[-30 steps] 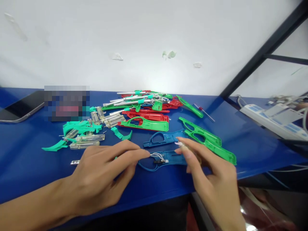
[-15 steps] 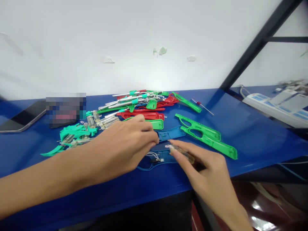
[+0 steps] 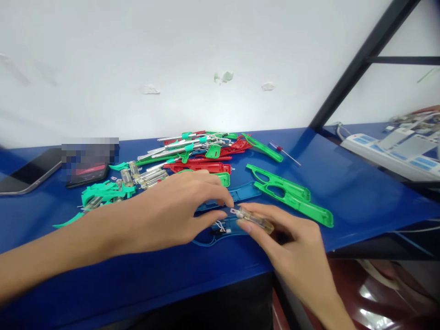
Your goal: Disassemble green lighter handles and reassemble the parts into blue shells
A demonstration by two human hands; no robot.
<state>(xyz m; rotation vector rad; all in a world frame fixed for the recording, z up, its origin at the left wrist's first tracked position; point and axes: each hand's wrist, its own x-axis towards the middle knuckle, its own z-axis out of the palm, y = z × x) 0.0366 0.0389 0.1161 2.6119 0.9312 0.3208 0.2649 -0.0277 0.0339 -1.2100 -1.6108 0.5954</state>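
My right hand (image 3: pixel 292 240) pinches a small clear cylindrical part (image 3: pixel 257 221) between thumb and fingers; a thin pale tab sticks out of its left end. My left hand (image 3: pixel 190 206) hovers just left of that tab, its thumb and index finger apart and nothing seen between them. Beneath both hands lies a blue plastic casing half (image 3: pixel 237 224) with white wires (image 3: pixel 220 226) inside; the right hand covers its right end. Behind it rests another blue casing half (image 3: pixel 245 191), partly hidden by my left hand.
Green casing halves (image 3: pixel 295 201) lie to the right. A heap of red casings (image 3: pixel 206 167), metal rods and green pieces stands at the back. Teal strips (image 3: pixel 99 192) and clear cylinders (image 3: pixel 127 178) are on the left, near two phones (image 3: pixel 37 169). A black frame post (image 3: pixel 343 82) rises at right.
My left thumb and index finger have spread apart, and the hand has shifted slightly right towards the clear part's tab. The right hand keeps its hold. The view has shifted slightly.
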